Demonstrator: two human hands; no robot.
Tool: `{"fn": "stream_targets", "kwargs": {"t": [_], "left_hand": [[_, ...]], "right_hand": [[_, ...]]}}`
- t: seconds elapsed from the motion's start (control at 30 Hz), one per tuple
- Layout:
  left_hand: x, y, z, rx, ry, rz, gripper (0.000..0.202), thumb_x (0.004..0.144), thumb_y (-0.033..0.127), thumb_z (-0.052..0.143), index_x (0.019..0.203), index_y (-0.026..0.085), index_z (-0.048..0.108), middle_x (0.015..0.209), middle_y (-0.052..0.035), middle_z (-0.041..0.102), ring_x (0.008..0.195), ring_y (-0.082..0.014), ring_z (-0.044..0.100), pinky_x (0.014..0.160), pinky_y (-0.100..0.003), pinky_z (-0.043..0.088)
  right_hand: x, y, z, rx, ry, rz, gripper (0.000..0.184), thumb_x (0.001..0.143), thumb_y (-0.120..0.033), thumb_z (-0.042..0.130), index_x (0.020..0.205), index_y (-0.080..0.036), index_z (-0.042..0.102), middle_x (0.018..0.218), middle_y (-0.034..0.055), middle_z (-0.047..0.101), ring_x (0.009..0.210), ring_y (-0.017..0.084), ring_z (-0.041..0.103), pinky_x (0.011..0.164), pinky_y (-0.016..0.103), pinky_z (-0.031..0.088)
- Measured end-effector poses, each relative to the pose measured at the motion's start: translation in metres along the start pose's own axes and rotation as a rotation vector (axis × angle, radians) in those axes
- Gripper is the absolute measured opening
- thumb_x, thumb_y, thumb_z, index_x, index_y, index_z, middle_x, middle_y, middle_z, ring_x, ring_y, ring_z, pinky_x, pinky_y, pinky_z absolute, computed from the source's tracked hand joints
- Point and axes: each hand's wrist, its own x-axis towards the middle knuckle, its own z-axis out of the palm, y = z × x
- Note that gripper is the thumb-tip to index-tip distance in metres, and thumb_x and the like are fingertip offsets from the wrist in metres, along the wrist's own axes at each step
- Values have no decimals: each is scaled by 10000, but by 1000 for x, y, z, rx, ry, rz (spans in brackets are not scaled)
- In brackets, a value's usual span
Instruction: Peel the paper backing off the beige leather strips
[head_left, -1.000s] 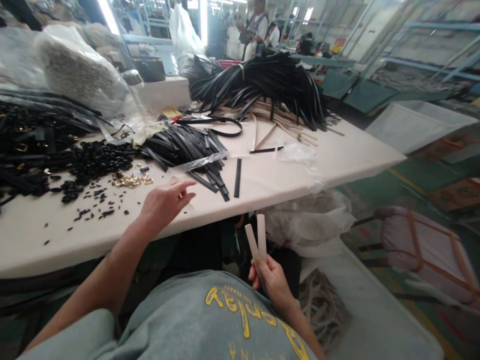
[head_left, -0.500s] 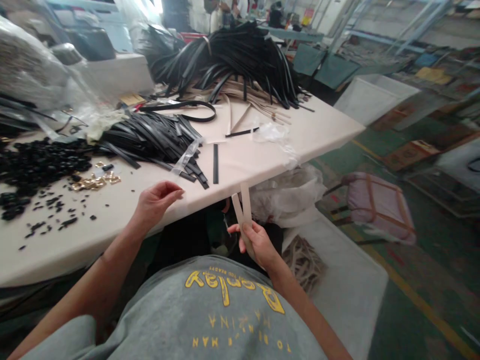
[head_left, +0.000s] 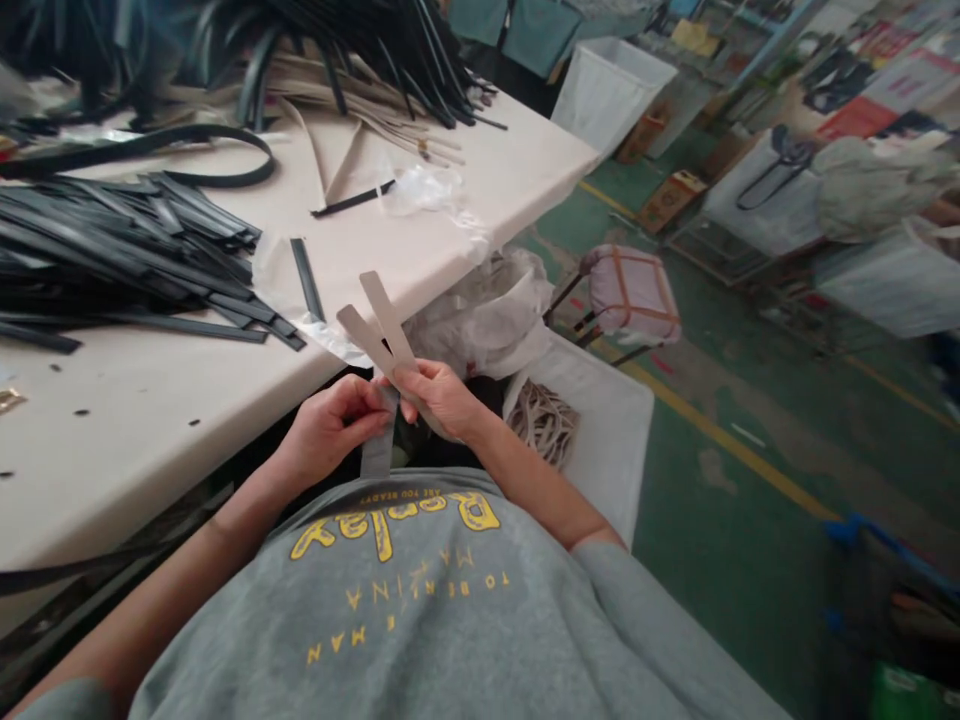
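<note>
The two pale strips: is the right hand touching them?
Touching. The head view shows the right hand gripping the two pale strips, their free ends spread apart beyond it.

Tan strips [head_left: 385, 314] partly behind R hand [head_left: 444, 398]

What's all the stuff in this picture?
Table: one, whitish, left
Long strips: many, black or beige, table's far side
Short strips: many, black, table's left
Crumpled plastic: some, clear, table's edge
Seat: one, lilac, right of table
Scrap bin: one, white, centre-right
Floor: one, green, right
Pale strips: two, beige, in right hand
Grey strip: one, grey, at left hand
Rest: small or blurred
Shirt: one, grey, bottom
Hands: two, bare, centre
</note>
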Motion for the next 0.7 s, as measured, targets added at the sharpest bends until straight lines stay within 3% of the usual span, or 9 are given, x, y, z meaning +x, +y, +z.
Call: {"fn": "stream_targets", "kwargs": {"t": [0.13,0.23,0.4,0.53,0.6,0.7], "left_hand": [[1,2,16,-212,76,-179,351,647,298,856,861,218,590,678,40,626,603,-128,589,575,-227,472],[3,1,24,-296,7,-314,421,608,308,879,962,203,677,712,11,678,618,-145,611,581,-239,489],[14,-3,31,-164,-147,-413,211,631,346,871,722,183,772,667,-41,708,586,-160,600,590,-268,508],[25,-9,42,-134,-213,-433,167,638,303,874,650,175,767,662,-70,725,599,-170,626,608,-267,523],[31,-12,50,-225,-174,-469,167,643,277,874,655,160,755,696,-76,734,626,-167,648,641,-264,541],[41,-14,59,-461,-26,-548,155,671,224,855,685,149,720,727,-55,726,671,-162,681,680,-266,572]], "right_hand": [[-5,-14,-9,-103,114,-125,460,870,-616,668,917,-162,725,554,-39,573,475,73,473,482,195,335],[-9,-21,-16,-188,158,-178,430,908,-581,642,956,-163,730,553,-52,550,483,64,470,510,184,360],[-11,-19,-22,-268,216,-176,461,924,-599,603,979,-158,726,520,-68,529,466,63,464,510,188,366],[-13,-13,-36,-234,294,-188,509,901,-649,603,1000,-161,708,524,-62,550,475,75,513,506,191,392],[-21,-13,-46,-232,375,-177,541,890,-681,587,1002,-164,697,570,-47,596,482,79,542,502,194,414],[-47,-16,-57,-271,422,-128,555,870,-695,598,973,-160,699,603,-26,641,467,90,567,486,204,439]]}}
